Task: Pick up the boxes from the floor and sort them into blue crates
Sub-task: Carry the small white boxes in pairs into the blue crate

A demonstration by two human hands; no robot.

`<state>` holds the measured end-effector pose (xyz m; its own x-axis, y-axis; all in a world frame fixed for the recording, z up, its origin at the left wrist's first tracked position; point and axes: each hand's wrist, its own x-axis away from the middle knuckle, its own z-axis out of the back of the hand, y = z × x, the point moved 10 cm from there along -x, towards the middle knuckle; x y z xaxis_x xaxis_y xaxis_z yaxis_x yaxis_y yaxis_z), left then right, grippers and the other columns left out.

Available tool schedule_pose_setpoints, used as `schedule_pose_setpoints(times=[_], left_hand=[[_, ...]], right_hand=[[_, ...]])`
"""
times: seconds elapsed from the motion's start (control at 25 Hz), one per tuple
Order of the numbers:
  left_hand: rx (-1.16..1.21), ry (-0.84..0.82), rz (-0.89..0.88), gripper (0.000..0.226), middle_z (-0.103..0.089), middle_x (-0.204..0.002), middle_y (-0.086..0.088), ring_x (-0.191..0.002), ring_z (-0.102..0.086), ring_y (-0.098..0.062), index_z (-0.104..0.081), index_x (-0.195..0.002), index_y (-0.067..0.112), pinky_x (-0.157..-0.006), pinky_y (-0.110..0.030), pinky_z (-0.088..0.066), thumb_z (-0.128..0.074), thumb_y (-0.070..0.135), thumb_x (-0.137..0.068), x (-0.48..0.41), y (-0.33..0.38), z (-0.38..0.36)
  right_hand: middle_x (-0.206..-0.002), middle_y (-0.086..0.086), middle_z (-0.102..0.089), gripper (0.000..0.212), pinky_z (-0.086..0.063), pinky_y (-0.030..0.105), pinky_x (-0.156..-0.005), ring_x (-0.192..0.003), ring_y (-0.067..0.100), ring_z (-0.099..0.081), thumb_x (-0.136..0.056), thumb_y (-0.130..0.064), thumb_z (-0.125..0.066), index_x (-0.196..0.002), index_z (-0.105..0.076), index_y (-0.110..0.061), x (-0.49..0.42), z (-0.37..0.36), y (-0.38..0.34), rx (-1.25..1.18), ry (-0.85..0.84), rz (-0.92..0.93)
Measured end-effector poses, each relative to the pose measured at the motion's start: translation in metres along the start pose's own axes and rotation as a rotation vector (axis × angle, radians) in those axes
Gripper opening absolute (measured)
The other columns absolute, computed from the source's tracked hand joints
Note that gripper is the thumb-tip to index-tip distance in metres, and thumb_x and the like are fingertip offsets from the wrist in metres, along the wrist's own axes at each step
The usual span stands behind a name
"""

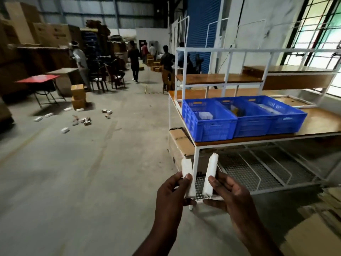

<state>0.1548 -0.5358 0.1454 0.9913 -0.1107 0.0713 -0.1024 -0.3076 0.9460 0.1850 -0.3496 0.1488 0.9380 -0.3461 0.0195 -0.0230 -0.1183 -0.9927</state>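
Fingers of the left hand (pixel 169 196) curl round a long white box (pixel 186 167), thumb pressed on its front, and the right hand (pixel 230 193) grips a second white box (pixel 212 167) the same way; both boxes stand almost upright, apart from each other, low in the middle of the frame. Behind them, showing in the gap, rises the white corner leg (pixel 196 159) of the bench (pixel 317 124), whose wooden top carries three blue crates (pixel 252 126) side by side at centre right. A pale packet (pixel 205 115) lies in the leftmost crate. Under the bench's near end sits a brown carton (pixel 179 143), and beside it a wire mesh shelf (pixel 258 172) stretches to the right. More small boxes (pixel 86 122) lie scattered on the concrete floor (pixel 92 172) at middle left, near two stacked cartons (pixel 78 97) and a red table (pixel 37 78). Several people (pixel 134 60) stand among chairs and tall cardboard stacks in the upper middle. Flattened cardboard (pixel 313 228) covers the lower right corner.
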Motion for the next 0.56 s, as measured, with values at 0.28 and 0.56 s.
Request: schedule_pose_setpoints(times=[0.28, 0.56], left_hand=[[-0.045, -0.105, 0.008, 0.022, -0.084, -0.103, -0.01, -0.085, -0.076, -0.025, -0.081, -0.119, 0.017, -0.072, -0.041, -0.063, -0.07, 0.023, -0.101, -0.156, 0.007, -0.046], [-0.077, -0.124, 0.037, 0.019, -0.083, -0.099, -0.012, -0.079, -0.075, -0.022, -0.081, -0.114, 0.017, -0.071, -0.039, -0.063, -0.07, 0.025, -0.101, -0.32, -0.031, -0.116]], right_hand=[[-0.105, 0.006, -0.082, 0.046, -0.066, 0.049, -0.076, -0.091, 0.025, -0.081, -0.07, -0.039, -0.081, -0.114, -0.074, -0.026, -0.131, 0.004, -0.005, 0.0, 0.095, -0.007], [-0.1, 0.006, -0.082, 0.031, -0.066, 0.045, -0.075, -0.09, 0.025, -0.081, -0.089, -0.032, -0.078, -0.119, -0.074, -0.022, -0.308, 0.04, 0.007, 0.037, 0.13, 0.007]])
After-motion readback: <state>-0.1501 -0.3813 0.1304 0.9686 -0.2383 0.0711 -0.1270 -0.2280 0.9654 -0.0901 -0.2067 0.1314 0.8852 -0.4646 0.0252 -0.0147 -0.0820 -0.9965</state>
